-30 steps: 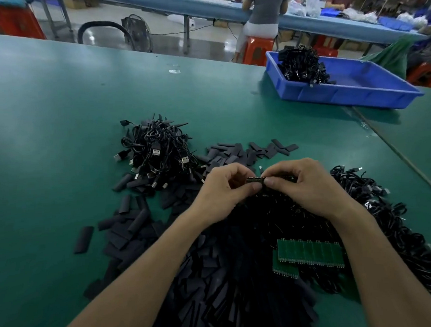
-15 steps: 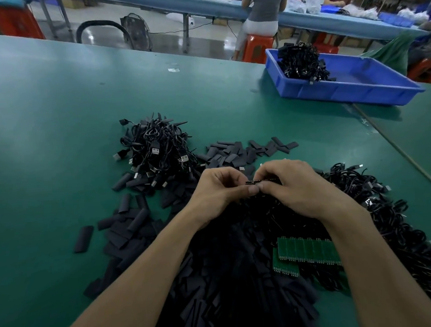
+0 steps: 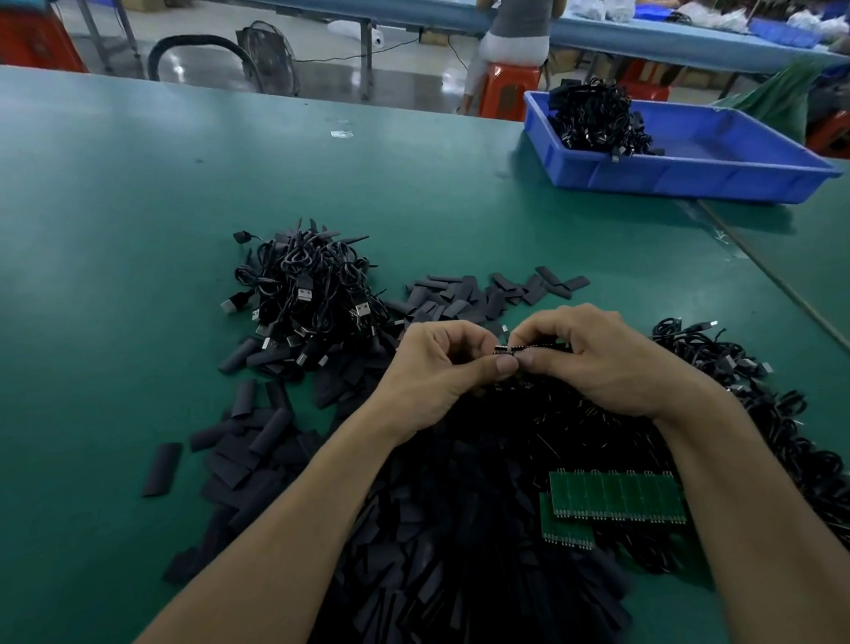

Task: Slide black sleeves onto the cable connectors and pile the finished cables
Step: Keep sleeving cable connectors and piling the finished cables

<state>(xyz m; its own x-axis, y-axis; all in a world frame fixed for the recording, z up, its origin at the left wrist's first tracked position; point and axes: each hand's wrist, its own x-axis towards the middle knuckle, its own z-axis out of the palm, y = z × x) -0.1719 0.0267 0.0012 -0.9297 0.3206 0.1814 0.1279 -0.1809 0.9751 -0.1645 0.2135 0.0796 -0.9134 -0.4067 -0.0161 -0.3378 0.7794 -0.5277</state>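
While the left hand (image 3: 437, 376) and the right hand (image 3: 601, 359) meet just above the middle of the frame, each pinches one end of a thin dark connector piece (image 3: 535, 346) between thumb and curled fingers, so both grips are narrow and closed on that one part. Its long axis runs almost level across the frame, left to right, with the two thumb tips nearly touching beneath it. The longer visible stretch lies on the right hand's side, and only a short, paler tip shows by the left hand. Whether a sleeve already sits on it is too small and dark to tell. Judged from this, the coming move is a push along that level axis, and a tilt at either end would likely jam the fit. The pile of finished cables (image 3: 310, 294) lies up and to the left, near the left hand and farther from the right, so the left hand looks better placed to drop the cable there. Loose black sleeves (image 3: 481, 295) lie just beyond the hands, and green circuit boards (image 3: 616, 499) lie below the right wrist.
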